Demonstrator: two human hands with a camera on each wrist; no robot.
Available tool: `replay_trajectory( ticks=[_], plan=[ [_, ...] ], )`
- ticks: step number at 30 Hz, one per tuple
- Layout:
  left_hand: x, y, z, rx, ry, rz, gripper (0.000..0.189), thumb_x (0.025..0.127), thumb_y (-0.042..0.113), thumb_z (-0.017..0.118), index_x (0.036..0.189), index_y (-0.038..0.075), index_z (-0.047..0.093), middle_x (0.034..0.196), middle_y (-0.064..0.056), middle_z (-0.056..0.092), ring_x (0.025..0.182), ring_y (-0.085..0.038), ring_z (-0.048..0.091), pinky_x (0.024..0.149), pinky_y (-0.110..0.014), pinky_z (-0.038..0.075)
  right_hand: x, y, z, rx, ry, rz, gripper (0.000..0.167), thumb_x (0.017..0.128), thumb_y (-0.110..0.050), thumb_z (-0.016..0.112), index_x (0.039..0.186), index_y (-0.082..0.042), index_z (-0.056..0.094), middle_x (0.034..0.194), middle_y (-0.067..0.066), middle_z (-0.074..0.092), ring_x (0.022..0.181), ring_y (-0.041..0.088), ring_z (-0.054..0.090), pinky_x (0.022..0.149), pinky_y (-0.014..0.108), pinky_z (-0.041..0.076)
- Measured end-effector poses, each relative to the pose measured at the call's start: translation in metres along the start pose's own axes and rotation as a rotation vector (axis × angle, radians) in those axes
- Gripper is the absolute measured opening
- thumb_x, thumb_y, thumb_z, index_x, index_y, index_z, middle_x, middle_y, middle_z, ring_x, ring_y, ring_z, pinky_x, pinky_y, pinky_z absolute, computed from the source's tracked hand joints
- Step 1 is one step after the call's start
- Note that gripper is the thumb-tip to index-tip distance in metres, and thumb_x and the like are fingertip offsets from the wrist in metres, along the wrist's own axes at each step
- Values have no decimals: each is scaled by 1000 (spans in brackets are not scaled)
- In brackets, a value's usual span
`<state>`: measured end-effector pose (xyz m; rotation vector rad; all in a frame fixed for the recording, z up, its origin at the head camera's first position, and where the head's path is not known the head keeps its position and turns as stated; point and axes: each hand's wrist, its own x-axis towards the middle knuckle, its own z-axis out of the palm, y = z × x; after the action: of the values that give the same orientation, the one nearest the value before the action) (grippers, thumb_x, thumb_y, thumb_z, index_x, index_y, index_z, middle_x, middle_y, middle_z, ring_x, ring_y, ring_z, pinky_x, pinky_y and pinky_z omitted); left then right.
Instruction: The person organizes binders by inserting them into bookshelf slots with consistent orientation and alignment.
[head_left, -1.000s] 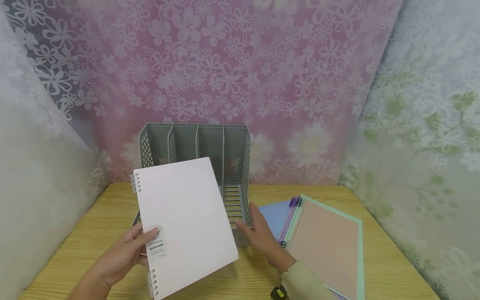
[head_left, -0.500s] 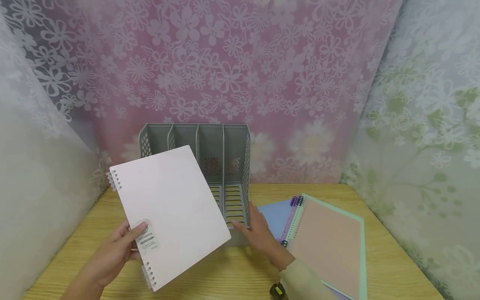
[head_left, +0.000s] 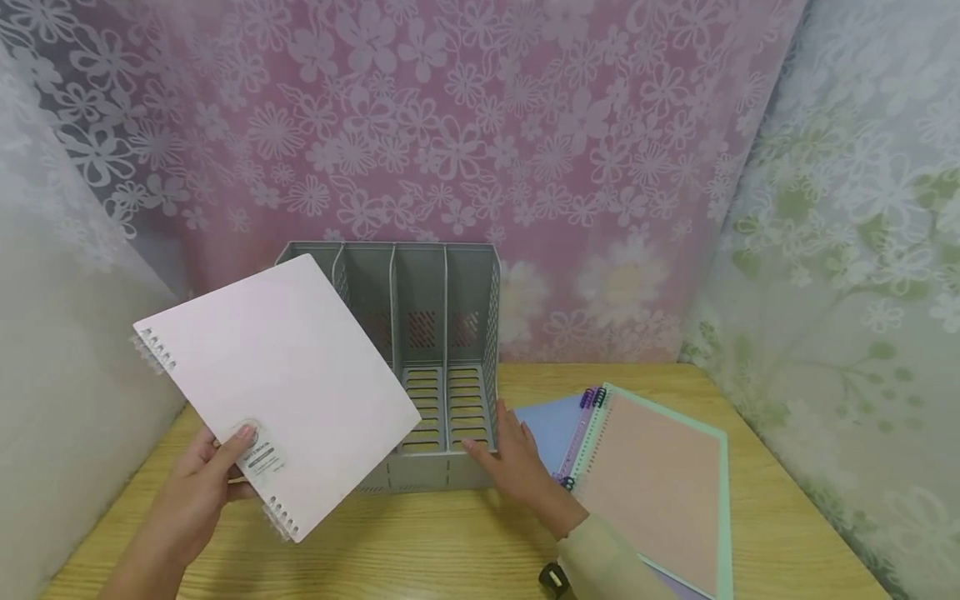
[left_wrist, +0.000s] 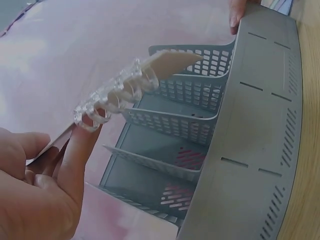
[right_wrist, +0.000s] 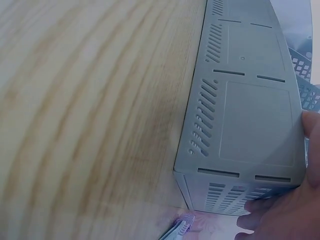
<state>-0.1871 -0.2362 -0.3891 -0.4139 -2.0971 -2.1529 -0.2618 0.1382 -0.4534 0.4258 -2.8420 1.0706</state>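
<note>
In the head view, my left hand (head_left: 197, 477) pinches a pale pink spiral notebook (head_left: 292, 367) by its bound edge, thumb on the label. The notebook is held up tilted, in front of the left part of a grey file organizer (head_left: 420, 471) with upright dividers. From the left wrist, the notebook's clear spiral rings (left_wrist: 117, 92) show edge-on, above the organizer's slots. My right hand (head_left: 521, 467) grips the organizer's front right corner; the right wrist view shows its thumb at the front wall's rim and fingers along the perforated side wall (right_wrist: 225, 197).
Right of the organizer lies a stack of spiral notebooks: a peach one with a mint border (head_left: 652, 492) on top and a blue cover (head_left: 551, 429) sticking out. A dark object (head_left: 553, 579) shows by the right sleeve. Floral curtains (head_left: 450, 125) surround the wooden table (head_left: 405, 550).
My left hand has moved left with the pink notebook, which has tilted further anticlockwise. More of the organizer's right-hand slots and front wall now show. The right hand stays at the corner.
</note>
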Motion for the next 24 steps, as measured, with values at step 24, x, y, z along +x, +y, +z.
replay_trajectory(
  ticks=[24],
  plan=[
    [-4,30,12,329,493,159,21,104,19,41,124,17,46,107,12,60,90,2,63,69,-15,55,1,1,1,80,-17,-13,87,99,-43,52,152,7,5,157,26,13,144,43,15,116,58,7]
  ],
)
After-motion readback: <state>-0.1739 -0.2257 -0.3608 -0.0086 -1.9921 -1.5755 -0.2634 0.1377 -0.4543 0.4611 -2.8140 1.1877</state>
